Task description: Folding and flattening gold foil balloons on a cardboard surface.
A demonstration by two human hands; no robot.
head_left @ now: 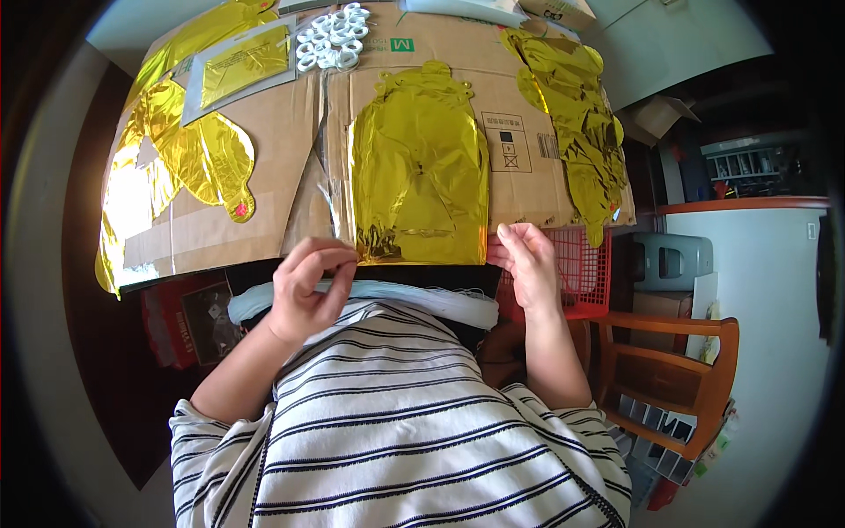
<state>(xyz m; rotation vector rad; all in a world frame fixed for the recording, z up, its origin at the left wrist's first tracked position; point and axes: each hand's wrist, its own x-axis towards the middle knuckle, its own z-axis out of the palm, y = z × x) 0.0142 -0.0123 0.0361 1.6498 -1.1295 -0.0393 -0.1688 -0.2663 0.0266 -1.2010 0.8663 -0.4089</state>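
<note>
A gold foil balloon (421,167), deflated and folded into a flat bottle-like shape, lies on flattened cardboard (519,198) in front of me. At its near left corner, my left hand (310,286) has thumb and fingers pinched together on the foil edge. My right hand (531,264) is at the near right corner, thumb and fingers closed against the foil's side. How firmly the right fingers grip is partly hidden. Left of it lies another crumpled gold foil balloon (216,154) with a red spot on its tab. More gold foil balloons (576,114) are heaped at the right.
A clear packet with gold foil (246,66) and a pile of white rings (333,37) lie at the far side. Below the cardboard's right edge stand a red plastic basket (585,273) and a wooden chair (695,378). A grey-blue stool (673,261) is farther right.
</note>
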